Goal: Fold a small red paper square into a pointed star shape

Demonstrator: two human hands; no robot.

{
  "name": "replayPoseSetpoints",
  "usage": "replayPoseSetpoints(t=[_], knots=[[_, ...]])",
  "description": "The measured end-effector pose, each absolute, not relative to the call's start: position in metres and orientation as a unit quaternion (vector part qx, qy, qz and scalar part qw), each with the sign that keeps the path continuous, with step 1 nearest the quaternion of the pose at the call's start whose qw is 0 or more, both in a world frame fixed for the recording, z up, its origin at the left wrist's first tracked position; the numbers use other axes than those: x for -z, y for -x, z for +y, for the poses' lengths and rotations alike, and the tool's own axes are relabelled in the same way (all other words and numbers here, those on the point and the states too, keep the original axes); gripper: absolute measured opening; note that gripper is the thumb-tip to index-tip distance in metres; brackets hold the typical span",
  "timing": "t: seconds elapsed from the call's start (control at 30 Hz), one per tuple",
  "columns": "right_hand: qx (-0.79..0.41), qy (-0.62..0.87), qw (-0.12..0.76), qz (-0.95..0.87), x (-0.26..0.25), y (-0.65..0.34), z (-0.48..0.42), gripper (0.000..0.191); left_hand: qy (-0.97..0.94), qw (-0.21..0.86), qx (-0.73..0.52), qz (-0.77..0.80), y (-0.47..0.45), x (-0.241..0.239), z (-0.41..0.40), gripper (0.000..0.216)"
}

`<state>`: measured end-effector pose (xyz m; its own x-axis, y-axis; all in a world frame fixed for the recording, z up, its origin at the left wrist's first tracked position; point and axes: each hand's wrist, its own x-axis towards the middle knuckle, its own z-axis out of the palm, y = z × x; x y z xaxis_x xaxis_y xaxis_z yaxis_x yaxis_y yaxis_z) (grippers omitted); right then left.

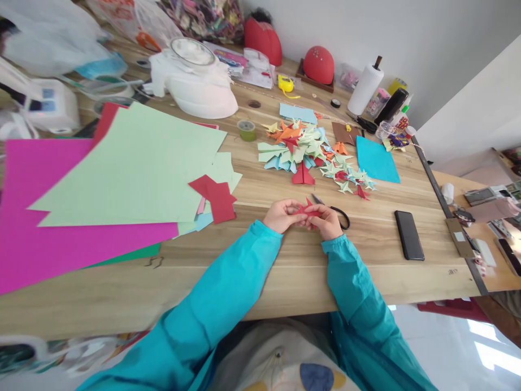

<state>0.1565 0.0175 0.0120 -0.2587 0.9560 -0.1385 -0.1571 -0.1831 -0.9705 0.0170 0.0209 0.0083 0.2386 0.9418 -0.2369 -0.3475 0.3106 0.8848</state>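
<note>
Between my two hands is a small folded piece of red paper (308,209), its points sticking up past the fingers. My left hand (283,214) pinches it from the left side, and my right hand (328,221) grips it from the right. The fingers partly cover the paper, so its full shape is hidden. Just behind my right hand lie scissors (343,216), with a black handle showing to the right. Beyond the hands spreads a pile of folded paper stars and shapes (301,144) in pale green, orange, red and blue.
Large pale green sheets (138,168) and a magenta sheet (36,239) cover the left side, with red paper scraps (220,202) on their edge. A black phone (409,235) lies at right. Blue paper (376,158), green tape (246,130) and a yellow tape measure (285,83) sit farther back.
</note>
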Motion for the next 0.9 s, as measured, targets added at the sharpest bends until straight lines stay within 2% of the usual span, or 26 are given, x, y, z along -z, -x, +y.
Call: replayPoseSetpoints(t=[0.33, 0.67, 0.9], knots=[[-0.656, 0.396, 0.439, -0.47, -0.004, -0.162, 0.019, 0.021, -0.305, 0.729, -0.457, 0.408, -0.012, -0.011, 0.023, 0.038], [-0.623, 0.446, 0.433, -0.475, -0.013, -0.158, 0.018, 0.02, -0.384, 0.684, -0.463, 0.413, -0.014, -0.009, 0.021, 0.041], [-0.637, 0.419, 0.441, -0.473, -0.013, -0.158, 0.017, 0.015, -0.378, 0.711, -0.452, 0.384, -0.012, -0.008, 0.022, 0.041]])
